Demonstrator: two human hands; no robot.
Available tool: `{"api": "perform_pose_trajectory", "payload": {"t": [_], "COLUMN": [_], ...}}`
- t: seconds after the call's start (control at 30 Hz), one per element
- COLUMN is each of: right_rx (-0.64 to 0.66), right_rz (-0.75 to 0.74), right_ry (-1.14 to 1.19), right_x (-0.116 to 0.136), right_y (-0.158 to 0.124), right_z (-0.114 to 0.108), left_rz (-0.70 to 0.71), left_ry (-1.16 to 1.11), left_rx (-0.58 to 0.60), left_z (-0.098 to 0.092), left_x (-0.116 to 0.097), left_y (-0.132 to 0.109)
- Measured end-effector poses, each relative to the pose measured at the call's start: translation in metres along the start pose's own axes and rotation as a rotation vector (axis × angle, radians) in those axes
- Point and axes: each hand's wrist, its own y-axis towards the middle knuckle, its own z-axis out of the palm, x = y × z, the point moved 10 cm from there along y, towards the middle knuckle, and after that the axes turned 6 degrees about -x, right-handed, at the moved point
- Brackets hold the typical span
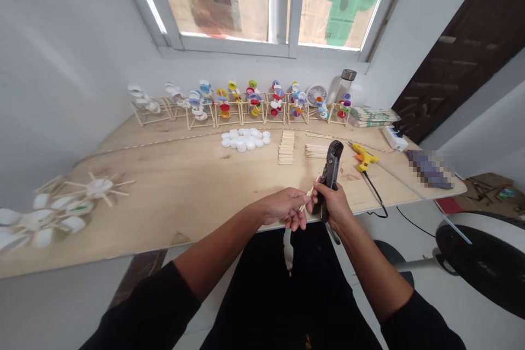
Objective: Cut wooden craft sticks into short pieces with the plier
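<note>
1. Plywood tabletop (164, 186): seen across the lower middle of the frame, set beneath a window.
2. Window (274, 3): placed at top centre, papered over with printed sheets.
3. Row of craft-stick frames (254, 115): ranged along the far table edge, hung with coloured bottle caps.
4. White cap-and-stick wheels (53, 213): laid at the left edge of the frame.
5. Right hand (333, 205): closed around the handles of the tool, lower centre.
6. Left hand (283, 206): pinching the stick between fingers and thumb, just beside the right hand.
7. Black-handled cutters (330, 167): held upright, nose touching nothing visible.
8. Yellow glue gun (363, 156): laid on the table, right of centre.
9. White bottle caps (245, 140): heaped at far centre.
10. Craft-stick stacks (286, 147): placed right of the caps.
11. Craft stick (308, 195): held between both hands, just beside the cutters.
</note>
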Motion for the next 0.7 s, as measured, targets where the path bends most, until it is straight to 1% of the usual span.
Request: {"api": "perform_pose_trajectory", "payload": {"t": [0.13,0.23,0.47,0.57,0.7], "right_rx": [-0.01,-0.021,-0.042,-0.048,-0.053], "right_rz": [-0.029,-0.047,-0.069,-0.081,-0.09], "right_ry": [-0.002,-0.005,-0.001,0.006,0.012], "right_x": [0.007,0.012,0.017,0.019,0.022], "right_y": [-0.004,-0.006,-0.008,-0.01,-0.011], "right_z": [-0.001,-0.004,-0.012,-0.013,-0.013], "left_rz": [0.003,-0.002,-0.027,-0.023,-0.008], "left_ry": [-0.023,-0.011,0.08,0.092,0.087], "left_rx": [0.03,0.029,-0.025,-0.056,-0.066], "left_z": [0.006,0.008,0.011,0.012,0.013], "left_x": [-0.003,-0.005,-0.009,-0.013,-0.016], "left_y": [-0.003,-0.003,-0.002,-0.004,-0.005]}}
